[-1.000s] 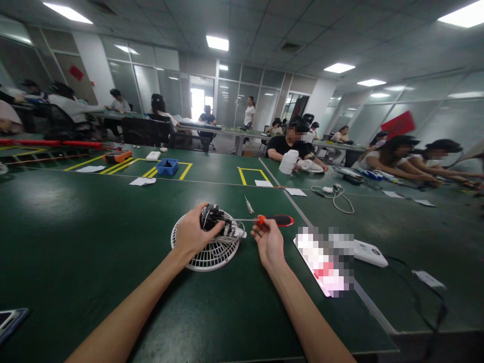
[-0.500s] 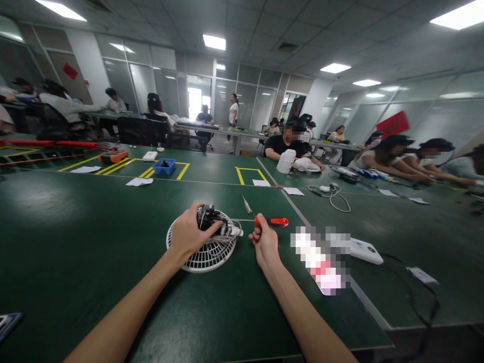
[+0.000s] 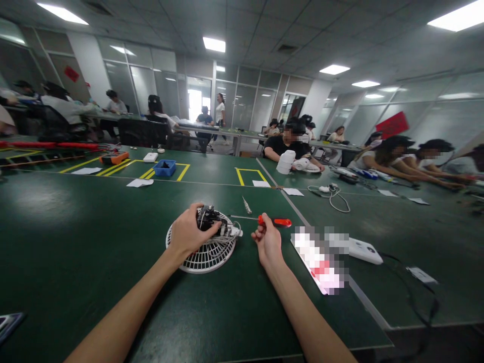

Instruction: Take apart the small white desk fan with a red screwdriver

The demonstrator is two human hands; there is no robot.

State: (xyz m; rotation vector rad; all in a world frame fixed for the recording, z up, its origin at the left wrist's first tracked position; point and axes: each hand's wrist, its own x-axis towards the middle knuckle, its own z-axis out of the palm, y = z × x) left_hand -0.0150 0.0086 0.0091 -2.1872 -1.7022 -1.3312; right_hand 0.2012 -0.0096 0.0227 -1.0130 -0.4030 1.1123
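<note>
My left hand (image 3: 190,228) is wrapped round a black fan motor (image 3: 207,218), its thumb laid across the near side. Under the motor a round white fan grille (image 3: 206,258) lies on the green table (image 3: 212,312); white wires loop at the motor's right end. In my right hand (image 3: 269,239) I pinch a screwdriver (image 3: 278,222) by its red and black handle. Its thin shaft points left, and the tip is beside the motor; whether they touch I cannot tell. A second, small slender tool (image 3: 247,205) lies just beyond the screwdriver.
A phone with a blurred screen (image 3: 317,267) and a white device with a black cable (image 3: 365,250) lie at right. Farther back are a blue bin (image 3: 165,168), an orange-black meter (image 3: 114,158), papers and a coiled cable (image 3: 336,196). A co-worker (image 3: 289,141) sits opposite with white fan parts.
My right hand and the screwdriver have shifted slightly right, drawing the tip back from the motor. My left hand stays in place. A standing person in the background has moved left.
</note>
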